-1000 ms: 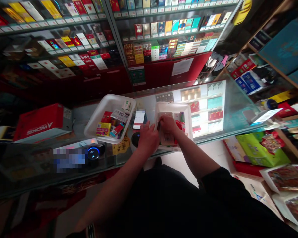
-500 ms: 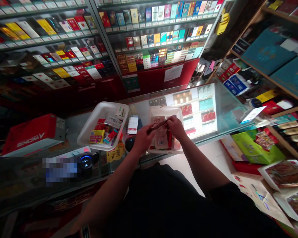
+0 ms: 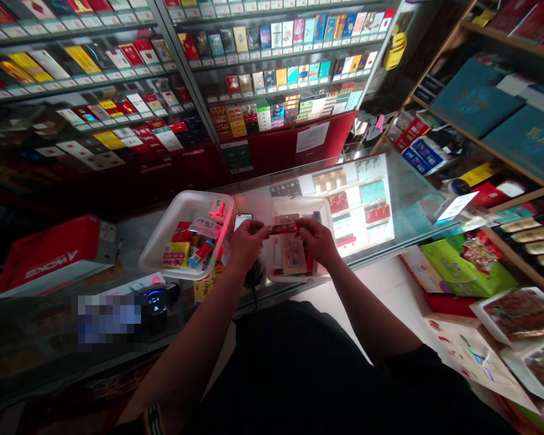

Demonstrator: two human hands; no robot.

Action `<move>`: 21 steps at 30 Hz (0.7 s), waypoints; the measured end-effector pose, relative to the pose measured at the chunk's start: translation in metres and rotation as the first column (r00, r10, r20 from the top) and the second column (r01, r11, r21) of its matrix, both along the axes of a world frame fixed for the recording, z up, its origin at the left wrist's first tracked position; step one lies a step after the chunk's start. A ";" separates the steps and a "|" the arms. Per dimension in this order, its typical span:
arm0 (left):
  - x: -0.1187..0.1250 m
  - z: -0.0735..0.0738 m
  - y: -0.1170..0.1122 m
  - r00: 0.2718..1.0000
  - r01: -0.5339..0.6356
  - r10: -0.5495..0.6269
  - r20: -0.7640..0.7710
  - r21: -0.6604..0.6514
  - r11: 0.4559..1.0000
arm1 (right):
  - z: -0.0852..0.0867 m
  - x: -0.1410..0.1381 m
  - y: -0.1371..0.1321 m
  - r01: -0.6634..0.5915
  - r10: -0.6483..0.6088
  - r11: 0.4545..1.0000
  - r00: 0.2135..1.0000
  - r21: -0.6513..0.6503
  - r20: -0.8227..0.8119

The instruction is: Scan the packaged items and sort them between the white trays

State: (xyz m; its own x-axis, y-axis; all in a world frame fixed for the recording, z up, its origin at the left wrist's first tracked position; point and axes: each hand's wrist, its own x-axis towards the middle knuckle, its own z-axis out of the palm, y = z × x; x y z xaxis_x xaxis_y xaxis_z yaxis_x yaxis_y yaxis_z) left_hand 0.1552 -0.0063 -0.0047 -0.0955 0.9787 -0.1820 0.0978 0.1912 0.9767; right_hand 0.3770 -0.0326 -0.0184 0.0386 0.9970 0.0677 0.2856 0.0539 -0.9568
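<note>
A small flat red-and-brown packet (image 3: 283,228) is stretched between my two hands, above the right white plastic bin (image 3: 327,211). My left hand (image 3: 247,241) pinches its left end, and my right hand (image 3: 316,238) grips the right end. Beneath it, a clear blister-type pack (image 3: 294,255) lies among other small goods in that bin. To the left stands a second white plastic bin (image 3: 152,257), which holds a yellow box (image 3: 176,254), red packets and other small items. A phone (image 3: 243,219) lies partly hidden behind my left hand.
Both bins stand on a glass counter (image 3: 408,187). A red box (image 3: 58,251) and a round black device with a blue light (image 3: 158,299) are at the left. Shelves of small packs (image 3: 272,78) rise behind. Boxes, including a green one (image 3: 466,266), crowd the right side.
The packet has turned so its printed face shows. My left hand has shifted left and now covers part of the phone. The view has moved slightly.
</note>
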 end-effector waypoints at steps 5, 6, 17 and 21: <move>-0.012 0.009 -0.001 0.996 0.020 -0.016 0.083 -0.049 0.999 | -0.001 -0.010 0.001 -0.010 0.011 0.999 1.000 0.034 -0.010; -0.017 0.010 -0.001 0.992 0.051 -0.044 0.122 -0.057 0.997 | -0.001 -0.013 0.002 0.021 -0.021 1.000 1.000 0.012 -0.016; -0.066 0.011 0.003 0.987 0.055 -0.042 0.153 -0.082 0.995 | 0.003 -0.040 0.015 0.069 -0.085 0.988 0.990 -0.136 -0.114; -0.078 0.006 0.003 0.989 0.005 0.007 0.145 -0.083 0.997 | -0.006 -0.048 0.020 -0.020 -0.012 0.990 0.974 -0.140 -0.227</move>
